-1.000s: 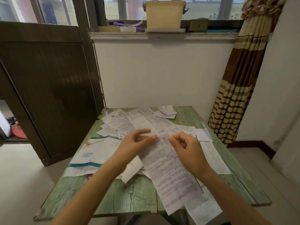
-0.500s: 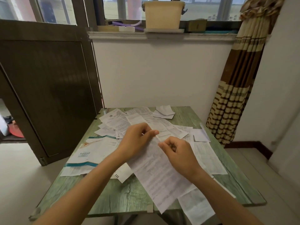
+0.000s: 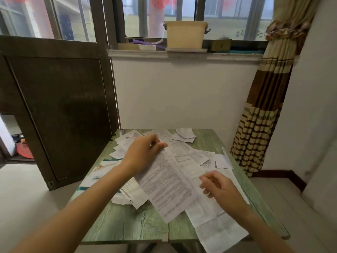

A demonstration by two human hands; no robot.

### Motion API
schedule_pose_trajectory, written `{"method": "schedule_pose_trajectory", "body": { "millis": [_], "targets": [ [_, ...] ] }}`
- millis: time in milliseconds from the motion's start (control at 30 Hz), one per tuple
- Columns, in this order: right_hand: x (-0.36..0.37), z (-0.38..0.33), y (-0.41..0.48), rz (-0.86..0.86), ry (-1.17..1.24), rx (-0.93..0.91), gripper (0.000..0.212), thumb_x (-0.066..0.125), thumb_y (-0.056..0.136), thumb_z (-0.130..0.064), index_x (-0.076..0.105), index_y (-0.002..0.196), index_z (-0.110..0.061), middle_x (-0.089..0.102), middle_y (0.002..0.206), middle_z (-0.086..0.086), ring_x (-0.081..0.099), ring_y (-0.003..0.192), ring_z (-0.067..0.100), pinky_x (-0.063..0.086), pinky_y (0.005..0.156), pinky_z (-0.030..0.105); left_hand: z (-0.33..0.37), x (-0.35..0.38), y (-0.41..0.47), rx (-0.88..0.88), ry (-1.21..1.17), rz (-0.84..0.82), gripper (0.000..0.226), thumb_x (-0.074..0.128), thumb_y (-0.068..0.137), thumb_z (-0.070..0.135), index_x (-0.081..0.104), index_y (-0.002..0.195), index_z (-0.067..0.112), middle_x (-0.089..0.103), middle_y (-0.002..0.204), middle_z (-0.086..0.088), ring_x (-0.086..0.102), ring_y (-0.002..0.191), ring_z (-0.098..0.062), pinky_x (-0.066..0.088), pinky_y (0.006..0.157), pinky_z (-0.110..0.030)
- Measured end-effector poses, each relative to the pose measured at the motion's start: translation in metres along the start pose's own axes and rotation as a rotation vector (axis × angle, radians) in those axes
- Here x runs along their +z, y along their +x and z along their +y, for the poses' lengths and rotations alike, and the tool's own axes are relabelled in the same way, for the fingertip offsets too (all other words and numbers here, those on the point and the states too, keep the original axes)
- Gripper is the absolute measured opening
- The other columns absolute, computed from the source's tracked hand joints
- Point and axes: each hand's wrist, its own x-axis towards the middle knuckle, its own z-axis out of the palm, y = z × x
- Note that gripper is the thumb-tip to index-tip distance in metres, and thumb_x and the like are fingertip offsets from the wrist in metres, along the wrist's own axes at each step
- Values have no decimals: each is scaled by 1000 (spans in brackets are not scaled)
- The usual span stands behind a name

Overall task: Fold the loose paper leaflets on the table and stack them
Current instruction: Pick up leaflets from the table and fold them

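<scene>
A long printed leaflet (image 3: 167, 183) lies slanted across the middle of the green wooden table (image 3: 131, 223), partly folded lengthwise along a crease. My left hand (image 3: 144, 152) pinches its far top end. My right hand (image 3: 217, 185) has curled fingers at the leaflet's right edge, about halfway down; whether it grips the paper is unclear. Under and around it lie several loose leaflets (image 3: 195, 156), and another long sheet (image 3: 217, 227) hangs over the near edge. A teal-trimmed booklet (image 3: 102, 172) lies at the left.
Small folded papers (image 3: 184, 135) sit at the table's far edge by the white wall. A dark door panel (image 3: 60, 114) stands to the left, a striped curtain (image 3: 262, 125) to the right. A cream box (image 3: 185, 33) rests on the window sill.
My hands moved apart along the long leaflet: the left went to its far end, the right slid down towards me along the right edge. The camera tilted upward.
</scene>
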Motion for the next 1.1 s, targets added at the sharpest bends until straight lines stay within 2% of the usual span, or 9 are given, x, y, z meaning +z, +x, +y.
{"method": "schedule_pose_trajectory", "body": {
  "millis": [133,300,400,500,634,700,800,967,1100],
  "targets": [
    [7,-28,8,-290,103,111,24,57,91,-33,52,115,-28,70,101,-6,68,87,4,53,72,18,14,15,-7,32,-92,-55,21,56,88,38,56,77,20,65,81,-2,62,76,-21,54,76,-40],
    [19,-24,14,-473,167,151,28,63,90,-21,61,115,-11,70,110,8,68,100,23,52,94,44,10,35,-20,67,-160,-145,28,55,89,41,60,80,15,64,78,-2,61,74,-22,53,74,-44],
    [23,-14,23,-447,176,162,25,63,89,-17,63,112,-8,70,108,10,68,99,26,51,94,48,0,29,-19,-40,-237,-142,50,32,89,53,64,82,15,66,80,-4,61,74,-18,52,74,-37],
    [25,-8,45,-338,250,168,21,62,90,-13,65,110,-7,72,106,8,69,97,24,54,90,42,-24,26,-8,-321,-477,-97,64,18,87,59,65,91,14,68,83,-9,63,71,-19,52,64,-28],
    [35,10,90,-106,460,172,18,61,90,-13,64,107,-9,73,100,6,70,94,23,56,85,38,-47,48,8,-760,-1211,-324,79,25,85,68,58,105,-1,69,94,-18,67,81,-29,56,71,-37],
    [43,24,113,-4,501,198,17,59,91,-11,64,108,-11,73,100,5,70,93,23,56,84,39,-51,69,18,-762,-1275,-406,64,32,91,59,61,108,4,71,100,-17,69,90,-31,55,79,-42],
    [50,46,145,76,492,221,17,59,91,-9,64,107,-12,73,101,8,70,93,25,55,85,45,-61,99,43,-703,-1158,-393,31,56,92,26,62,114,5,72,103,-12,69,97,-27,55,85,-40],
    [52,70,179,107,525,254,17,60,90,-10,64,106,-11,72,104,9,69,95,26,55,87,46,-84,132,73,-744,-1063,-366,20,57,92,9,65,109,4,73,100,-11,70,92,-26,58,79,-35],
    [50,85,190,29,547,312,20,59,91,-9,63,110,-12,72,103,8,69,94,26,56,84,44,-100,152,77,-789,-1192,-334,22,52,93,5,64,111,1,71,104,-15,69,96,-28,58,76,-33]
  ]
}}
